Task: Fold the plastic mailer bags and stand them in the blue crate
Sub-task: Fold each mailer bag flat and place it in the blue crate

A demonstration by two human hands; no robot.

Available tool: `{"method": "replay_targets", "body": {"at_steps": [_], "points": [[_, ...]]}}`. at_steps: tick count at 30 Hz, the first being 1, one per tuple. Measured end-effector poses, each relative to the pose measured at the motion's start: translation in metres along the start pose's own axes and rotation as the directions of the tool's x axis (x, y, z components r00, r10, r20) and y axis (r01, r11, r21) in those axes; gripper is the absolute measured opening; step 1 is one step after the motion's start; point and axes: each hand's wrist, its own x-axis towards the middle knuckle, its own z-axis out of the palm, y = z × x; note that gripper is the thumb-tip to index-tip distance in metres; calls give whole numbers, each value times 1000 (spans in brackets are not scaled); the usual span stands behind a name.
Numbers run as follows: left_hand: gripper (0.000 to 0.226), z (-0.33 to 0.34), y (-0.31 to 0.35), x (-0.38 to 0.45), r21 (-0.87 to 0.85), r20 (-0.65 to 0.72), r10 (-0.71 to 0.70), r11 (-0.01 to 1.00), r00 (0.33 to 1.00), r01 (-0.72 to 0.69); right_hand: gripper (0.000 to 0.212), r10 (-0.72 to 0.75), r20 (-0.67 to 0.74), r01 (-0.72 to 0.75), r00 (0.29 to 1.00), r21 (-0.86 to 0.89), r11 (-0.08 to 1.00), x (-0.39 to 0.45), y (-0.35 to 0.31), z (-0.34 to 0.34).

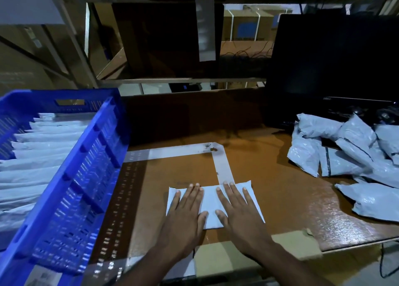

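Both palms down flat on one folded mailer [210,206], near the middle of the table [269,190]. Left hand [185,214] spread, fingers straight and fanned over the mailer's left half, thumb angled in toward the centre. Right hand [237,212] likewise spread, pressing the right half, thumb tip close to the left thumb. Nothing pinched, nothing gripped: just flat pressure on plastic. Mailer lying squarely on the brown tabletop, its far edge overlapping the end of a white tape strip [223,167] that turns a corner farther back and runs left.

Over on the left, the crate [90,177], blue and slotted, its right wall just beside the tape. Inside, a row of folded bags [43,154] standing on edge, packed one behind another from far to near.

On the right, well apart from the hands, a loose heap of unfolded bags [345,154], grey-white and crumpled, spilling toward the near right edge. Behind that heap, a dark monitor [332,69], screen black. Beyond the table, a metal shelf frame [151,80] with cardboard boxes [244,26] visible through it, dim and blurred.
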Motion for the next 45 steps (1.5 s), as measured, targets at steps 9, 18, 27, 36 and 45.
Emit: {"method": "replay_targets", "body": {"at_steps": [9, 18, 27, 36, 45], "points": [[89, -2, 0, -1, 8, 8, 7, 1000, 1000, -7, 60, -4, 45, 4, 999, 9, 1000, -2, -2, -6], [75, -5, 1, -4, 72, 23, -25, 997, 999, 23, 67, -15, 11, 14, 1000, 106, 994, -7, 3, -15], [86, -4, -5, -5, 81, -4, -83, 993, 997, 83, 91, 82, 20, -83, 996, 89, 993, -11, 2, -20], [85, 0, -9, -8, 108, -31, -89, 990, 996, 92, 71, 107, 16, -107, 994, 27, 994, -17, 27, -22], [100, -4, -4, -6, 95, -15, -150, 984, 989, 151, 76, 114, 57, -115, 992, 12, 993, -10, 27, -26]]}}
